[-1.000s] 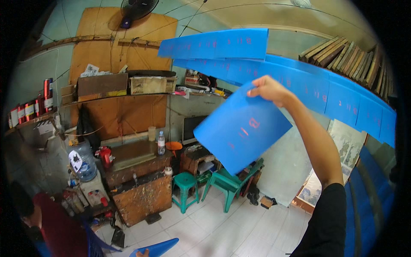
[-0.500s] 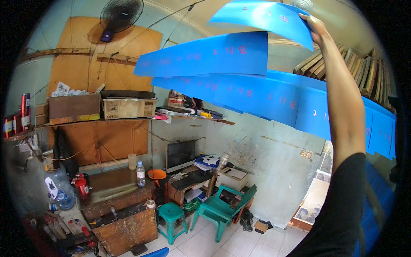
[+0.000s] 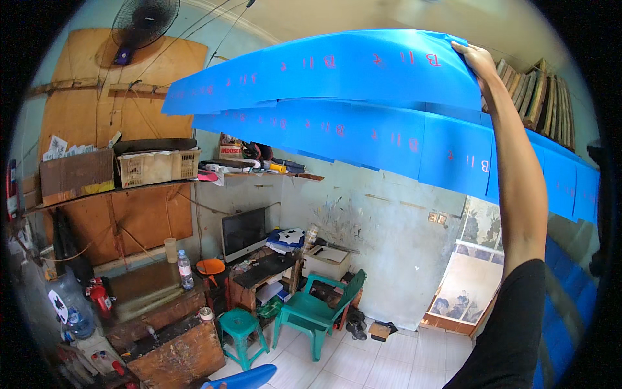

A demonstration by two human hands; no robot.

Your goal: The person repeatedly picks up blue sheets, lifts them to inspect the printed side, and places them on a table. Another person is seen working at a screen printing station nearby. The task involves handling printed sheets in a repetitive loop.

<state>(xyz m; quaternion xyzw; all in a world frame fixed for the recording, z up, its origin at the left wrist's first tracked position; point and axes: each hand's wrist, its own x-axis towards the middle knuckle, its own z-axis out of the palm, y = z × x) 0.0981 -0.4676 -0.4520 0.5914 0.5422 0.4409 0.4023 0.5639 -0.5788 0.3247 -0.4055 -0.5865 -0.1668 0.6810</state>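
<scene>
At the upper right my raised right hand (image 3: pixel 478 63) pinches the right-hand corner of a blue sheet (image 3: pixel 447 78) with red print. The sheet lies at the near end of an upper row of similar overlapping blue sheets (image 3: pixel 227 91) hanging high up. Below, a second row of blue sheets (image 3: pixel 389 139) runs toward the right edge, partly behind my right forearm. At the bottom edge, the fingertips of my left hand (image 3: pixel 222 386) barely show, closed against a folded blue sheet (image 3: pixel 249 376); most of that hand is out of view.
Wooden frames (image 3: pixel 541 97) stand in a row at the upper right. A green chair (image 3: pixel 317 311) and green stool (image 3: pixel 241 324) stand on the tiled floor. Near the left wall are a monitor (image 3: pixel 243 232), a bottle (image 3: pixel 185 269), a shelf with boxes (image 3: pixel 78 175) and a fan (image 3: pixel 144 23).
The sheet in my right hand has come down from a raised, curved position and now lies along the upper row. My view has shifted right, and more of the lower blue sheet shows.
</scene>
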